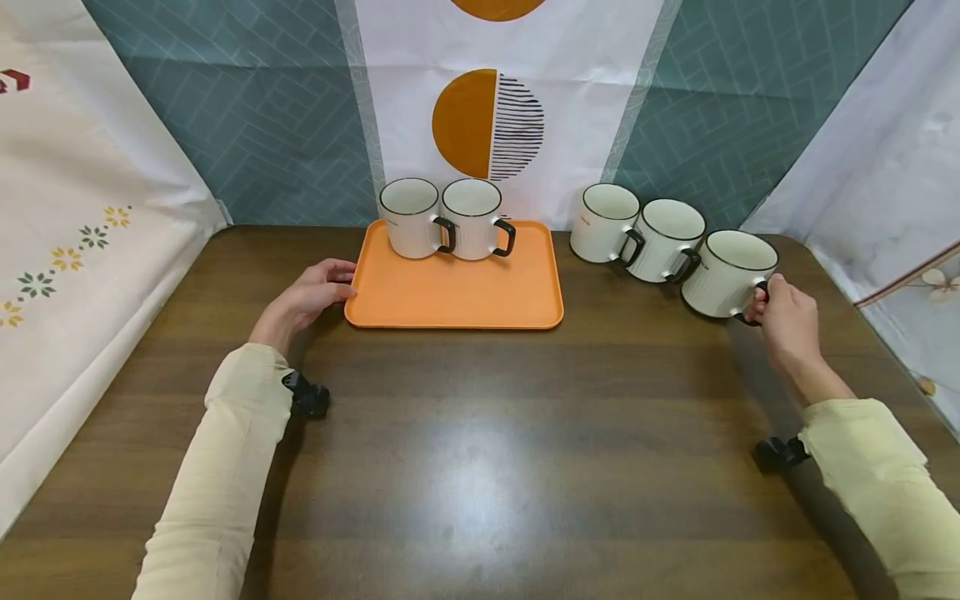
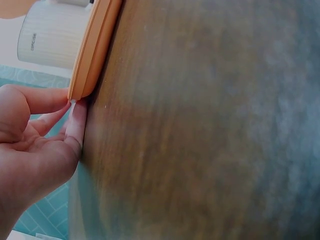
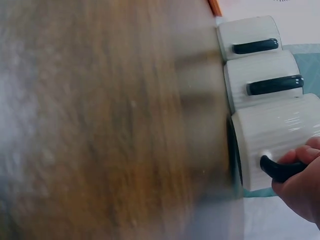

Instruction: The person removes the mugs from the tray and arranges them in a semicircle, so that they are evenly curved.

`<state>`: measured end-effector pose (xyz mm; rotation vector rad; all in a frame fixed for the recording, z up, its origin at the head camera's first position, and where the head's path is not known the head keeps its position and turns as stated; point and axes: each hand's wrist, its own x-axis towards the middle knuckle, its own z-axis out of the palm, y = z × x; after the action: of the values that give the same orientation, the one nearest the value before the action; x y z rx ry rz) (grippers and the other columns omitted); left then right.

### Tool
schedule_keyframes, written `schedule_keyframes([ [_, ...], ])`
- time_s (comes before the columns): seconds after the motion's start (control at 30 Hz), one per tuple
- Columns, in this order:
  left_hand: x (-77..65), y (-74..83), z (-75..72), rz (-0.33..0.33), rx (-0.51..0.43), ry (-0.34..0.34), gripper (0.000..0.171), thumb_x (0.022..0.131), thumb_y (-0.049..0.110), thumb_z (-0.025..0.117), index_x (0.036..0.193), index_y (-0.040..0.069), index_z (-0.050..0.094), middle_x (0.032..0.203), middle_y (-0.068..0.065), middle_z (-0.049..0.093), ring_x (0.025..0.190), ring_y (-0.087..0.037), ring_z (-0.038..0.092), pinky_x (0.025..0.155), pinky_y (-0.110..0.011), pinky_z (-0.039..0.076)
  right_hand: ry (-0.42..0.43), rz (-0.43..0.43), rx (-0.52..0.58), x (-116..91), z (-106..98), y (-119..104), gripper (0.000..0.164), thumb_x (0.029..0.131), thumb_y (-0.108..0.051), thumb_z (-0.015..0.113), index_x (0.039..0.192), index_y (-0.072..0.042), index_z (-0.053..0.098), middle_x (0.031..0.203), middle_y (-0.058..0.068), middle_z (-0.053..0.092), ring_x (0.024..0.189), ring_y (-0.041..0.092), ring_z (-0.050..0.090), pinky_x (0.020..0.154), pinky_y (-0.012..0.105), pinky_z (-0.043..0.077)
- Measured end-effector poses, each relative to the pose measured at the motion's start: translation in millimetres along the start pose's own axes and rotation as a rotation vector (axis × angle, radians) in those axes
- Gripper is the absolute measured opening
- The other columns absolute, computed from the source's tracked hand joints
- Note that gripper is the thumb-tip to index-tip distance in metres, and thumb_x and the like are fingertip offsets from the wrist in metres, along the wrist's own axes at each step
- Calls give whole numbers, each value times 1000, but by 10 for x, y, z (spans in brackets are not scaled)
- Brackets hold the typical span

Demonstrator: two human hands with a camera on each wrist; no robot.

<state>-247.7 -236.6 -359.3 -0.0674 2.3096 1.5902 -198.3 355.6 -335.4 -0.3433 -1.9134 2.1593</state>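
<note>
The left hand (image 1: 307, 293) pinches an orange tray (image 1: 457, 296). The right hand (image 1: 791, 323) holds the end mug (image 1: 722, 279) by its half-hidden handle (image 3: 279, 171), maybe just off the table (image 1: 480, 417).

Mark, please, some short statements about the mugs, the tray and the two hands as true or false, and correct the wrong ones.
1. Two white cylindrical mugs stand on the orange rectangular plastic-looking tray. True.
2. The right hand grips a mug by its rim. False: the right hand holds the rightmost mug by its black handle.
3. The fingers of the left hand are at the tray's left edge. True.
4. Three mugs are left of the tray. False: the three other mugs are to its right.
5. All five mugs have black handles. True.
6. One mug on the tray lies on its side. False: both are upright.
</note>
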Motion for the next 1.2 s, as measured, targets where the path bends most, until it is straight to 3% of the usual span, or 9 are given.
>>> schedule_keyframes([
  [0.1,-8,-8,-4,6,7,1,58,97,-1,47,148,-6,18,145,-27,28,126,-34,35,109,-44,31,-48,20,101,-25,21,20,39,103,-18,37,71,-5,52,63,-2,48,53,6,44,51,18,42],
  [0.33,-24,17,4,10,4,13,56,97,-3,45,147,-7,20,144,-27,28,124,-33,36,109,-44,31,-294,44,281,-96,59,99,38,103,-8,27,72,-1,47,65,3,44,55,11,41,58,23,39],
  [0.57,-2,5,16,10,1,10,56,96,-3,46,146,-7,21,143,-26,30,123,-31,37,107,-41,33,-433,41,189,-180,100,159,34,103,-9,23,79,-2,46,73,4,42,65,15,39,66,25,38],
  [0.9,0,-19,11,5,3,16,56,96,-3,47,146,-7,21,143,-26,30,123,-31,37,107,-42,33,-465,12,256,-277,245,200,29,103,-6,30,85,2,51,80,7,50,74,16,51,71,24,46],
  [1.1,5,-27,13,8,3,12,56,97,-2,46,146,-7,21,142,-26,30,121,-30,38,107,-41,34,-438,-66,171,-332,297,225,29,104,-8,35,88,2,57,85,6,59,82,14,57,78,22,48],
  [1.2,7,-28,13,10,6,13,56,97,-1,46,146,-7,21,142,-25,30,120,-29,38,106,-40,34,-401,-54,84,-353,300,219,28,105,-13,38,91,-1,59,89,3,62,87,13,58,86,21,43],
])
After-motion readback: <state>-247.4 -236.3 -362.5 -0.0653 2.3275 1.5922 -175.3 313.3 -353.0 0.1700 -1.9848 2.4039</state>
